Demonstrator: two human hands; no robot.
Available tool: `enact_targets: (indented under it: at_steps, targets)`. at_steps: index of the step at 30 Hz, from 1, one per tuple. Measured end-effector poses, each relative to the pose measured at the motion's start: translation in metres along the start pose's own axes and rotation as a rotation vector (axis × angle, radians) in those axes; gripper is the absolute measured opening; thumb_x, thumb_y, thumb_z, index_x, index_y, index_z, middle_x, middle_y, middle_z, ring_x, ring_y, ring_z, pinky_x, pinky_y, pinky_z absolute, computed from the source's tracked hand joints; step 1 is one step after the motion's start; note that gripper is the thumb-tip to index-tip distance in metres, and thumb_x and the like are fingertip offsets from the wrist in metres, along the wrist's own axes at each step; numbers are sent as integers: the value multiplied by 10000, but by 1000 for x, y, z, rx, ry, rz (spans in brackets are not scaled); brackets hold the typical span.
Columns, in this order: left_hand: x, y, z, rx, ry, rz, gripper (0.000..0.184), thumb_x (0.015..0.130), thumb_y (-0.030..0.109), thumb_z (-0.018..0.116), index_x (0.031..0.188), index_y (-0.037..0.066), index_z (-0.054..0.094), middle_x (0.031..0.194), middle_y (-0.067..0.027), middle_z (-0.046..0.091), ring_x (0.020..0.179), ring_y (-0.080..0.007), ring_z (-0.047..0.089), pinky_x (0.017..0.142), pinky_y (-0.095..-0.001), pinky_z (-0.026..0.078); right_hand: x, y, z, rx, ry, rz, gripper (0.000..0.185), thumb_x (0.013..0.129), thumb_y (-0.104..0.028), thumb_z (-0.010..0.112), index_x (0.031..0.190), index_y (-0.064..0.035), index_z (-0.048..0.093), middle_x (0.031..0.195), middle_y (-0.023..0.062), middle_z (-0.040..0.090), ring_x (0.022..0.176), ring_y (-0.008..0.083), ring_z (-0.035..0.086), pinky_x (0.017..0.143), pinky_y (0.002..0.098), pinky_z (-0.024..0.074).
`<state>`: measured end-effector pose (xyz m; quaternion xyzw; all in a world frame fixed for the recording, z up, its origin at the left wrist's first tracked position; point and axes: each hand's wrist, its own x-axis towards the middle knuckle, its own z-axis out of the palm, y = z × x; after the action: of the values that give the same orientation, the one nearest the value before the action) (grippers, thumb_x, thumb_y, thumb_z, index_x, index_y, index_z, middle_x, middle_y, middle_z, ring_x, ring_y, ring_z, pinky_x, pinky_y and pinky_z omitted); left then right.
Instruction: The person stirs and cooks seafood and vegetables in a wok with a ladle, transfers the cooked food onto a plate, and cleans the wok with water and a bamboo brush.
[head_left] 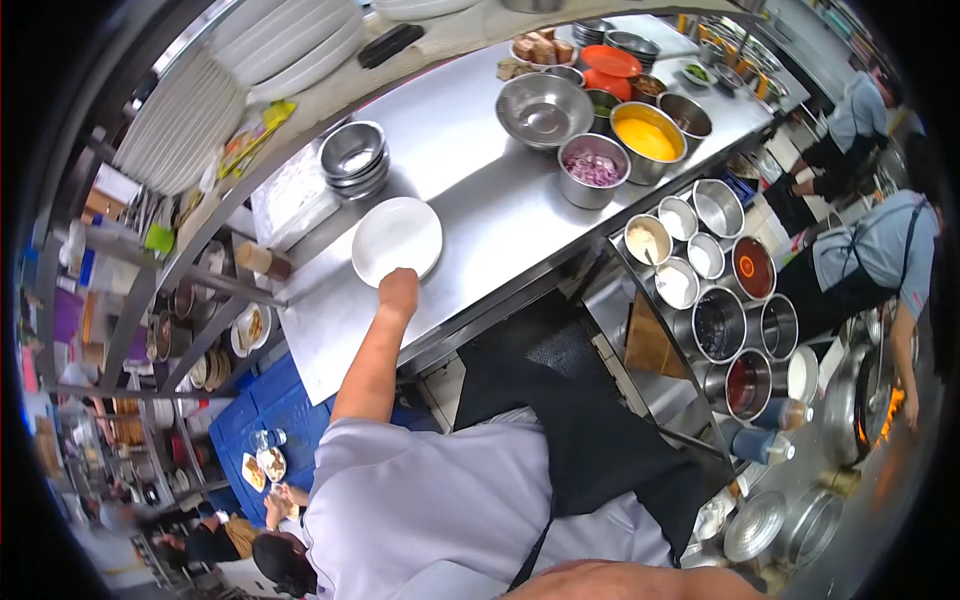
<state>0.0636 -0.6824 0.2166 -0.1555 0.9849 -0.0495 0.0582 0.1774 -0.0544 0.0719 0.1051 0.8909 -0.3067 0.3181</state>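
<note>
My left hand [399, 291] reaches out over the steel counter [330, 330] and grips the near rim of a round white plate [397, 240]. The fingers are closed at the rim, partly hidden by the back of the hand. Nothing lies on the plate. Just beyond it stands a stack of steel bowls [354, 160]. A plastic-wrapped white pack [292, 200] is to the plate's left. My right hand is out of view; only blurred bare skin shows at the bottom edge.
Chopped red onion in a steel pot [593, 172], a pot of yellow liquid [648, 134] and a steel colander [544, 108] stand farther right. Stacked white plates [180, 130] fill the shelf above left. Sauce pots [719, 325] line the right. One person works near a flaming wok [858, 405].
</note>
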Motion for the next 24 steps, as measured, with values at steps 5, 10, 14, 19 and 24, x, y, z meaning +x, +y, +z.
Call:
enact_targets:
  at_steps: [5,10,14,19,24]
  targets:
    - [-33,-8,7,-5,-68,-51,133,760,30,599,838,22,707,888,-195,691,838,-326,689,731,-382,566,21,-15,-4,-21,-32,-71,369,851,-133,642,1193,-14,568,743,95,622,609,165,587,577,344,478]
    - [-50,-21,6,20,-107,-70,139,754,34,596,830,29,713,882,-191,694,844,-324,689,731,-378,565,33,-17,-8,-11,-35,-115,366,856,-130,637,1195,-15,566,752,93,621,610,157,584,576,338,479]
    - [-56,-16,-6,61,-200,-149,172,765,68,594,892,54,709,953,-161,691,914,-307,674,781,-406,528,39,-11,-9,-17,-47,-132,363,859,-128,632,1197,-15,564,759,92,621,610,151,582,574,333,479]
    - [-62,40,-45,102,67,-23,143,769,136,600,866,82,691,946,-148,658,894,-288,638,770,-416,496,42,1,-9,-32,-61,-121,360,863,-125,627,1199,-15,561,767,90,620,611,143,580,573,327,480]
    - [-60,125,-43,-465,-127,462,304,787,270,609,926,3,651,914,-221,656,894,-392,629,789,-489,501,39,16,-6,-26,-47,-101,356,867,-122,622,1201,-15,559,776,89,620,611,135,577,571,321,480]
